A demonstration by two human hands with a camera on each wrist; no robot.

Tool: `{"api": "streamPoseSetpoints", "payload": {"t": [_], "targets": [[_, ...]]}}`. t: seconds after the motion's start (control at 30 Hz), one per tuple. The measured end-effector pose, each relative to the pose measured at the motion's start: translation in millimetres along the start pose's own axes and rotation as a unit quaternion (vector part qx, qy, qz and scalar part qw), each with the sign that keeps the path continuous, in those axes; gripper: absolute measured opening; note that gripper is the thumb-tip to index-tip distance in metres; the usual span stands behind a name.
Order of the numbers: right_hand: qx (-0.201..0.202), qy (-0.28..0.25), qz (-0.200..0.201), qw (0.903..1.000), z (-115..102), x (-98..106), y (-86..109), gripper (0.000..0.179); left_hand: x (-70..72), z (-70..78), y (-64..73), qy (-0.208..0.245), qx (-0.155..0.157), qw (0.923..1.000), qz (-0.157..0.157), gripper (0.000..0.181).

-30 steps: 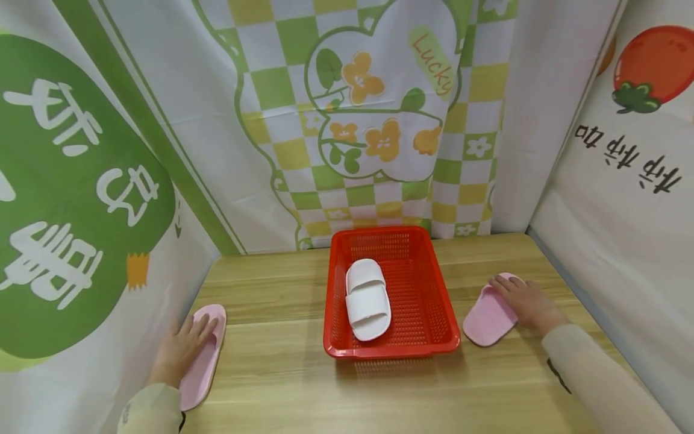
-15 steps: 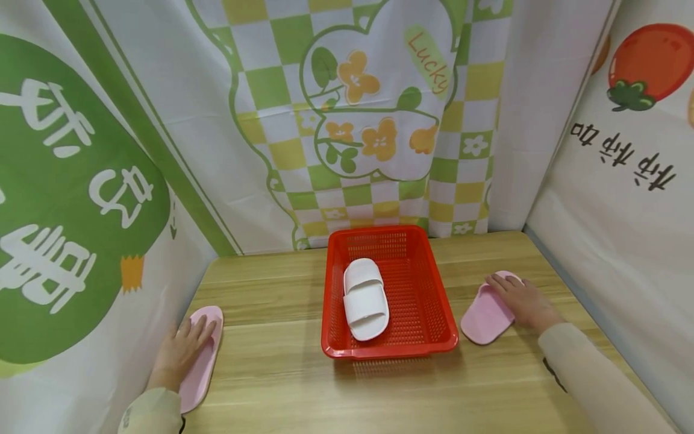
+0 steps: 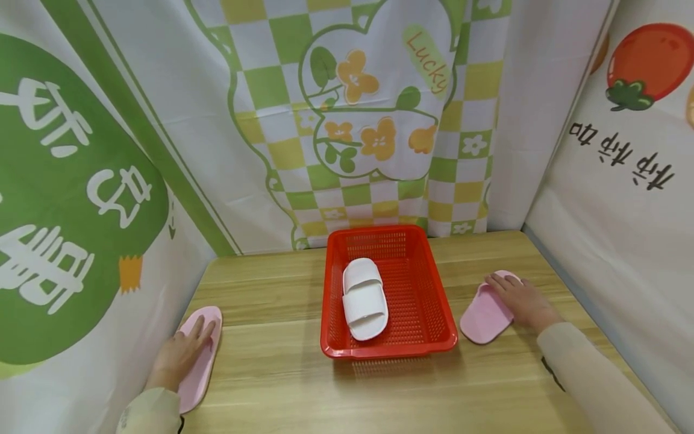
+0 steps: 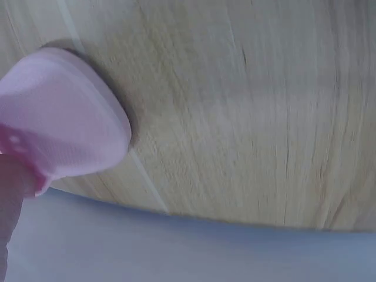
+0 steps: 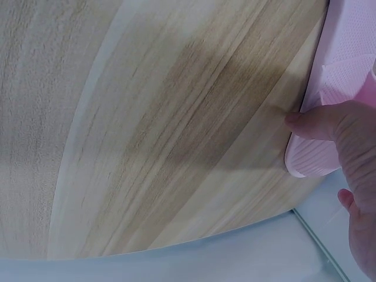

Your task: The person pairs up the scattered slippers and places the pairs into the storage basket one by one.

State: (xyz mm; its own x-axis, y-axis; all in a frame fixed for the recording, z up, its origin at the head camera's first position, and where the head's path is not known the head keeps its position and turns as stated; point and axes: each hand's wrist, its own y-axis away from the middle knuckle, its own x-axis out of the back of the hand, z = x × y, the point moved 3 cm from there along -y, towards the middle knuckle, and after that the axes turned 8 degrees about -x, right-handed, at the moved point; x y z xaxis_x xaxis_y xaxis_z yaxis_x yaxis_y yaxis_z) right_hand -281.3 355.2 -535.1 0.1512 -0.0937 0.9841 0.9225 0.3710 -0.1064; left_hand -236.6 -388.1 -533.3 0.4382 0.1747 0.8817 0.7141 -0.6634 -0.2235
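On the left of the table in the head view, my left hand (image 3: 176,355) rests with spread fingers across a pink slipper (image 3: 199,377). The left wrist view shows one rounded end of this slipper (image 4: 70,117), with a digit beside its strap. Far to the right, my right hand (image 3: 525,303) lies across the strap end of another pink slipper (image 3: 484,319), its fingers extended. In the right wrist view a straight digit crosses the edge of that slipper (image 5: 314,155). Both slippers are partly hidden by the hands. Between them a red basket (image 3: 446,301) holds white slippers (image 3: 365,304).
The wooden table (image 3: 260,367) runs back to a green and white checked curtain (image 3: 347,120). Printed fabric sides stand close at the left and right, near both hands. The basket's raised rim stands near the right-hand slipper.
The head view has shifted slightly, so everything appears a little further left. Both hands stay on their pink slippers, and the basket with the white slippers is unchanged.
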Motion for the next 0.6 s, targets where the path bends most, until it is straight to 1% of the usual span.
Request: {"api": "streamPoseSetpoints", "payload": {"t": [0.03,0.13,0.23,0.3,0.37,0.47,0.53,0.6], "targets": [[0.001,-0.001,0.002,1.0000,0.0,0.2,-0.2,0.067,-0.8,-1.2,0.9,-0.006,-0.005,1.0000,-0.005,0.065],[0.000,-0.006,0.005,1.0000,0.5,-0.4,-0.4,0.064,-3.8,-5.0,3.9,-0.033,-0.024,0.9990,-0.020,0.094],[0.001,-0.003,0.007,1.0000,1.0,-1.1,0.3,0.064,-6.0,-8.7,6.0,-0.055,-0.039,0.9976,-0.012,0.128],[0.002,-0.003,0.008,1.0000,1.5,-1.6,0.6,0.065,-6.3,-10.4,6.5,-0.065,-0.045,0.9969,0.000,0.141],[0.004,0.000,0.008,1.0000,1.7,-1.8,0.7,0.066,-6.3,-11.7,6.7,-0.073,-0.051,0.9959,0.018,0.147],[0.004,0.000,0.007,1.0000,2.4,-1.8,0.7,0.067,-6.9,-13.1,6.0,-0.080,-0.059,0.9944,0.036,0.145],[0.006,0.003,0.007,0.9999,2.4,-1.6,0.4,0.066,-8.1,-13.6,6.4,-0.086,-0.067,0.9933,0.039,0.142],[0.005,0.004,0.008,0.9999,2.4,-1.3,-0.1,0.066,-9.4,-13.5,6.6,-0.088,-0.078,0.9924,0.038,0.131]]}}
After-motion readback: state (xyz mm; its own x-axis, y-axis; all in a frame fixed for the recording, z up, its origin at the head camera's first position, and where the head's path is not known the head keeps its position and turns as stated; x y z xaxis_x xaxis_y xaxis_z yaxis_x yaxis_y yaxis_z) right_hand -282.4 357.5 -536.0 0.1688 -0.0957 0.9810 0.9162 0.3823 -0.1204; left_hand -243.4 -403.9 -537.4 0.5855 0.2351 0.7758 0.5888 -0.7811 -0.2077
